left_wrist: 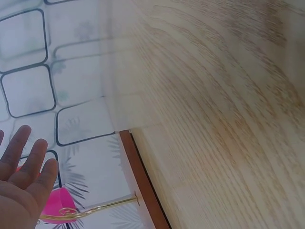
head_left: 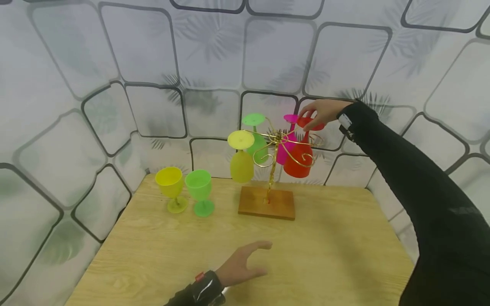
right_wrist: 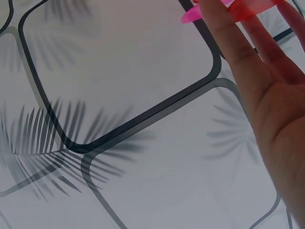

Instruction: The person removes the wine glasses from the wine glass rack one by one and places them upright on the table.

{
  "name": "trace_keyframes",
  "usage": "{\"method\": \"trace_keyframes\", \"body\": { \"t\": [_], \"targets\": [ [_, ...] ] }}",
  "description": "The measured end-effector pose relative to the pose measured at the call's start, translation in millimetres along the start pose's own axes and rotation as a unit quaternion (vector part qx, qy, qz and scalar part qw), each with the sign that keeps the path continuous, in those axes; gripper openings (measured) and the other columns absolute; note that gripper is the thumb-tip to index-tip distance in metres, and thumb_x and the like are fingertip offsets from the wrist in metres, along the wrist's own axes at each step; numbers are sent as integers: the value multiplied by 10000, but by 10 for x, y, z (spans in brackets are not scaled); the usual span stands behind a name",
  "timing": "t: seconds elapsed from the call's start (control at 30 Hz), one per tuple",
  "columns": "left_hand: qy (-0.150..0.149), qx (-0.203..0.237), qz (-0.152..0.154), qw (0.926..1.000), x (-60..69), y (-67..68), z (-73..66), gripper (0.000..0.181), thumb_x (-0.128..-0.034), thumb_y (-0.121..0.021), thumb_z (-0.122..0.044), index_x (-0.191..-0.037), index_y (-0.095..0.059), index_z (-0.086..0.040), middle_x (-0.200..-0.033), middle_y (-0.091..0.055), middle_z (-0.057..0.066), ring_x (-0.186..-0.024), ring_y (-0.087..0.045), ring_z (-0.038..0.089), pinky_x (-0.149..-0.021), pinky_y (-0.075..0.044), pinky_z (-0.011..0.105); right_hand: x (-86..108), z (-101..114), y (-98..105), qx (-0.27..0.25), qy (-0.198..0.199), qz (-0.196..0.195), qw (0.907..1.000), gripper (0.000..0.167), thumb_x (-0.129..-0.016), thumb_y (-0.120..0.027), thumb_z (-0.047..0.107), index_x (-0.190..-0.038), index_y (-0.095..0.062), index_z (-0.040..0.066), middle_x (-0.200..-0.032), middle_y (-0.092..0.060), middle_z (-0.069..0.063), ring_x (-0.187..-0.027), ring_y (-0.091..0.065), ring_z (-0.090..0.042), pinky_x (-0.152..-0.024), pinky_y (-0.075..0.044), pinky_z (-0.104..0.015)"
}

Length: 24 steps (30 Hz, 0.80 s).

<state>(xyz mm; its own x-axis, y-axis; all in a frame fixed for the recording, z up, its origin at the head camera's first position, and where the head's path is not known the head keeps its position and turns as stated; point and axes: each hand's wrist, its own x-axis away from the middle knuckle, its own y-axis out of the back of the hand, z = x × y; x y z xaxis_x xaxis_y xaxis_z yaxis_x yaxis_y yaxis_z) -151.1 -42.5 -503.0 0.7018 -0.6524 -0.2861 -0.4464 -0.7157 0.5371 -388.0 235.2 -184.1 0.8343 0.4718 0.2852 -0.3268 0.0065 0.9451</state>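
My right hand (head_left: 324, 111) is at the top right of a gold wire glass rack (head_left: 272, 170), its fingers and thumb on the round foot of an upside-down red goblet (head_left: 298, 159). In the right wrist view the fingers overlap that red foot (right_wrist: 252, 8). Also upside down on the rack are a pink goblet (head_left: 284, 151), a green goblet (head_left: 257, 146) and a yellow goblet (head_left: 242, 166). My left hand (head_left: 243, 264) hovers over the front of the table with fingers spread apart, holding nothing.
The rack stands on a wooden base (head_left: 252, 202) at the back of the light wood table (head_left: 160, 250). An upright yellow goblet (head_left: 169, 182) and an upright green goblet (head_left: 199, 187) stand left of it. A patterned wall covering (head_left: 214, 55) rises behind.
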Motion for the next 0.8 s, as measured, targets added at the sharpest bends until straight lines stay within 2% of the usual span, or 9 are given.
{"method": "trace_keyframes", "body": {
  "t": [0.13, 0.37, 0.57, 0.8],
  "targets": [
    [88, -20, -13, 10000, 10, 13, 3, 561, -883, -631, -353, -1368, -451, -137, -1383, -521, 26, -1278, -495, 229, -1078, -402, 421, -145, -48, 15, 139, 0, 19, 9999, 673, -813, -678, 473, -1322, -495, 72, -1300, -515, -247, -1141, -495, -371, -870, -544, -422],
    [153, 57, -2, 9999, 30, 1, 34, 570, -886, -624, -354, -1377, -435, -135, -1373, -529, 51, -1275, -495, 242, -1072, -405, 443, -275, -188, 16, -354, -391, 179, 9984, 735, -792, -691, 494, -1339, -468, 58, -1303, -513, -261, -1057, -531, -335, -793, -577, -343],
    [336, 220, 83, 9992, 55, -11, 51, 568, -886, -618, -365, -1376, -432, -145, -1371, -530, 48, -1280, -489, 260, -1065, -401, 481, -266, -351, -13, -653, -629, 178, 9957, 740, -804, -689, 473, -1345, -447, 30, -1294, -503, -273, -1069, -505, -354, -807, -577, -392],
    [303, 164, 42, 9994, 53, 0, 73, 560, -890, -613, -370, -1368, -442, -133, -1369, -534, 51, -1275, -496, 257, -1061, -407, 478, -138, -548, -20, -725, -870, 6, 9936, 736, -798, -703, 461, -1323, -459, 7, -1258, -523, -290, -1047, -504, -366, -809, -575, -419]
  ]
}}
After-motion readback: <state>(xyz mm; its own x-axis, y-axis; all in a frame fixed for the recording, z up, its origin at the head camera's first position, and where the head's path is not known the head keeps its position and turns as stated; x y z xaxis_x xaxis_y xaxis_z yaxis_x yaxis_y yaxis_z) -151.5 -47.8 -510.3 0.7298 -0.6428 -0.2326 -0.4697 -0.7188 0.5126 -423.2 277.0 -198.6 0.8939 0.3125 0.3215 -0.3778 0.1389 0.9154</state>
